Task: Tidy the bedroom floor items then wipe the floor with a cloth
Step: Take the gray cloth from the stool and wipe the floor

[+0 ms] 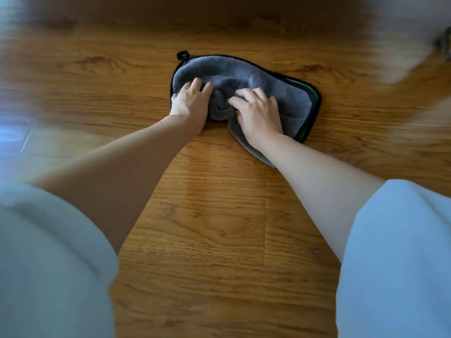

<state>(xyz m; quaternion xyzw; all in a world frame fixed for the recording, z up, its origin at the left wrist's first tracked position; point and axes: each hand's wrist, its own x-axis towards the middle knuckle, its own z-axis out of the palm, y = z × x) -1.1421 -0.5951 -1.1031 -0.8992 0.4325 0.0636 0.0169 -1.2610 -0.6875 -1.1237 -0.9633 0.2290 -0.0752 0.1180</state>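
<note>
A grey fluffy cloth (288,96) with a black border, a green underside edge and a small black loop at its far left corner lies on the wooden floor (207,215). My left hand (191,102) presses on the cloth's left part, its fingers bent into the fabric. My right hand (258,113) lies on the cloth's middle, fingers curled and bunching the fabric between the two hands. Both arms stretch forward from pale sleeves at the frame's lower corners.
Wooden planks fill most of the view. A blurred pale shape (402,50) sits at the upper right, with something dark at its far edge. A bluish blurred patch (12,132) shows at the left edge.
</note>
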